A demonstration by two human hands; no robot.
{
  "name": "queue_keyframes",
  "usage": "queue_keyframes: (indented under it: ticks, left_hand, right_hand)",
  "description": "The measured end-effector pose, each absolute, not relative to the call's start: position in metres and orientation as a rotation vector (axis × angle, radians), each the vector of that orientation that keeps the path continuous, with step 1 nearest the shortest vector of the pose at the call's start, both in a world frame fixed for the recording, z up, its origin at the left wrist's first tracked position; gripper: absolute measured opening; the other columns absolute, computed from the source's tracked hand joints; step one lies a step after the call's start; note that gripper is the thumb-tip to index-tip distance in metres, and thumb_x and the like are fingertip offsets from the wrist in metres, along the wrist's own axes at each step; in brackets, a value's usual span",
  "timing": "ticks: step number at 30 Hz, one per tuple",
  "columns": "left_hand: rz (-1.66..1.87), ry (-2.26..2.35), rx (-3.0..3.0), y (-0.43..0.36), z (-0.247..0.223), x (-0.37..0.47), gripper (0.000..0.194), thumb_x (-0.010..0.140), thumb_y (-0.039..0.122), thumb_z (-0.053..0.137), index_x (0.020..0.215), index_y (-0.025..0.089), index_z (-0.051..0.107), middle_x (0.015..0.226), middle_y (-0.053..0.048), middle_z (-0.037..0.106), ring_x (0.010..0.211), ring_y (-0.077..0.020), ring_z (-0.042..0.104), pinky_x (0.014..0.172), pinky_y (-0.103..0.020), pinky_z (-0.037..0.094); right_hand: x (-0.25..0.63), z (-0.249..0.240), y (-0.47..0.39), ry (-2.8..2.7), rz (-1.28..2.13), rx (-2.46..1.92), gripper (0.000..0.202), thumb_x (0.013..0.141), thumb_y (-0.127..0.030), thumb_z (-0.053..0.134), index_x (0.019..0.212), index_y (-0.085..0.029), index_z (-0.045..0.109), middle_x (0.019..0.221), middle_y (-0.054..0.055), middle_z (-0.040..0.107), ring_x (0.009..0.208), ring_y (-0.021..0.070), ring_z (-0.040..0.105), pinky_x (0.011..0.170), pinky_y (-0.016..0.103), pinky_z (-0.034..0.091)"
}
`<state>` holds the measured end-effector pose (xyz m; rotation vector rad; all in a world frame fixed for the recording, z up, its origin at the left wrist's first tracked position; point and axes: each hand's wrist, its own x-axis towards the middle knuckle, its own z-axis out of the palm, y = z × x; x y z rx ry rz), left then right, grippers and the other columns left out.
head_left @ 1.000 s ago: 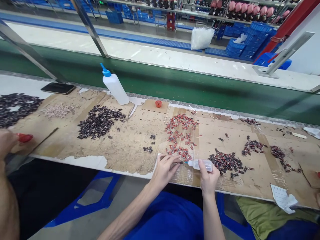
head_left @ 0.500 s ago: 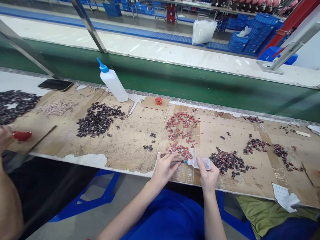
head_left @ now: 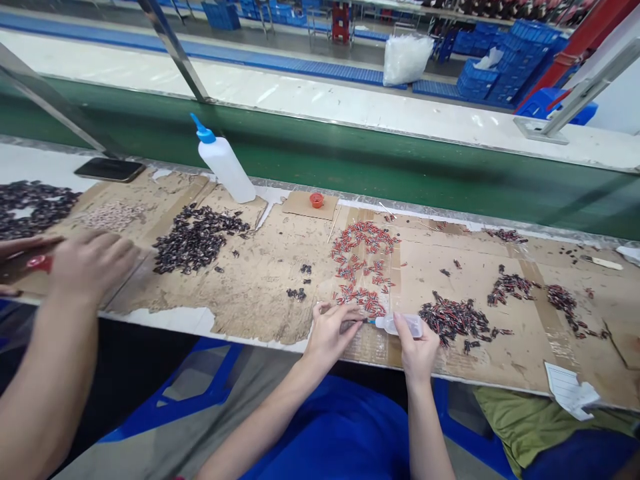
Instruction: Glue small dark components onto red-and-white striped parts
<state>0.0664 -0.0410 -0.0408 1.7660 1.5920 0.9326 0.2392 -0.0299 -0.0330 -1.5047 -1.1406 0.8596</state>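
My right hand [head_left: 419, 347] is closed round a small clear squeeze bottle [head_left: 411, 326], tipped on its side with its thin nozzle pointing left. The nozzle's tip meets the fingertips of my left hand [head_left: 331, 332], which pinch a small dark piece [head_left: 364, 321], too small to make out fully. Just beyond my left fingers lies a spread of small red-and-black pieces [head_left: 367, 237] on the cardboard [head_left: 270, 267]. A heap of similar dark and red pieces [head_left: 453, 321] sits right of the bottle.
At the left, a co-worker's hand [head_left: 93, 257] is over the table near a red object [head_left: 40, 263]. A large white bottle [head_left: 227, 170] with a blue nozzle stands behind a black heap [head_left: 193, 240]. A red cap [head_left: 317, 200], a phone [head_left: 110, 169] and torn paper [head_left: 570, 390] lie about.
The co-worker's hand and arm have come further into view from the left, reaching over the table. My own hands stay almost where they were, bottle nozzle still at my left fingertips.
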Motion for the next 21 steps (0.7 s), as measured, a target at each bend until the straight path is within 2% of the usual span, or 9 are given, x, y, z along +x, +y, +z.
queue_keyframes:
  ticks: [8,11,14,17,21]
  left_hand:
    - [0.934,1.609,1.788,-0.041,-0.043,0.066,0.016,0.085,0.022,0.063,0.1,0.023,0.06,0.088,-0.001,0.078,0.094,-0.0205,0.071,0.098,-0.045,0.029]
    - [0.939,1.603,1.784,-0.041,-0.046,0.065,0.018,0.085,0.023,0.063,0.102,0.023,0.061,0.089,-0.002,0.078,0.094,-0.0211,0.07,0.1,-0.046,0.029]
    - [0.94,1.58,1.789,-0.041,-0.047,0.063,0.022,0.085,0.023,0.063,0.107,0.024,0.061,0.089,-0.002,0.078,0.095,-0.0222,0.07,0.1,-0.048,0.029]
    - [0.935,1.53,1.838,-0.042,-0.045,0.058,0.023,0.087,0.025,0.062,0.11,0.026,0.062,0.094,-0.003,0.077,0.093,-0.0216,0.07,0.099,-0.047,0.031]
    - [1.026,1.707,1.919,-0.038,-0.037,0.044,0.011,0.089,0.027,0.06,0.096,0.028,0.069,0.095,-0.002,0.077,0.09,-0.0208,0.068,0.093,-0.044,0.035]
  right_hand:
    - [0.24,-0.037,-0.031,-1.08,0.82,-1.526,0.034,0.071,-0.047,0.071,0.063,-0.014,0.068,0.056,0.003,0.065,0.052,0.0154,0.057,0.052,0.027,0.045]
    - [0.242,-0.041,-0.032,-0.901,0.794,-1.439,0.033,0.071,-0.046,0.072,0.07,-0.013,0.067,0.062,0.004,0.065,0.056,0.0158,0.059,0.053,0.027,0.047]
    - [0.244,-0.039,-0.03,-0.793,0.724,-1.353,0.034,0.069,-0.043,0.074,0.084,-0.014,0.066,0.077,0.006,0.068,0.067,0.0176,0.064,0.06,0.028,0.05]
    - [0.245,-0.032,-0.023,-0.854,0.699,-1.326,0.04,0.062,-0.036,0.08,0.091,-0.016,0.061,0.085,0.006,0.069,0.075,0.0194,0.066,0.068,0.031,0.052]
    - [0.242,-0.026,-0.008,-0.956,0.657,-1.37,0.05,0.059,-0.034,0.082,0.097,-0.018,0.055,0.097,0.011,0.071,0.09,0.023,0.068,0.084,0.039,0.051]
